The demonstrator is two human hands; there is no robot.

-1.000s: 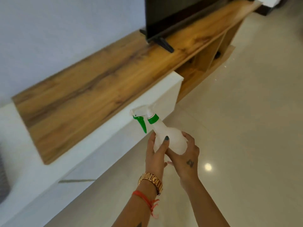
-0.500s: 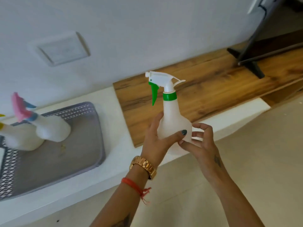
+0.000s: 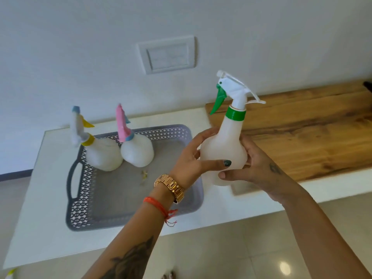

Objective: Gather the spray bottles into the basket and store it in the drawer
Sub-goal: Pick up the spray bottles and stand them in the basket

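Note:
A white spray bottle with a green trigger and collar (image 3: 223, 150) is held upright in the air between both hands, just right of the grey perforated basket (image 3: 80, 190). My left hand (image 3: 193, 160) wraps its left side with the thumb across the front. My right hand (image 3: 253, 170) cups its right side and base. Inside the basket stand two white spray bottles: one with a yellow collar (image 3: 100, 154) at the back left and one with a pink trigger (image 3: 136, 150) beside it.
The basket rests on a white counter (image 3: 40, 208) against a white wall with a switch plate (image 3: 168, 55). A wooden top (image 3: 312, 133) extends to the right. Glossy tiled floor (image 3: 241, 248) lies below. A spray nozzle (image 3: 9, 273) peeks in at the bottom left corner.
The view has swung left from the wooden TV unit to the basket on the white counter. The green bottle came along, held in both hands, and is now beside the basket.

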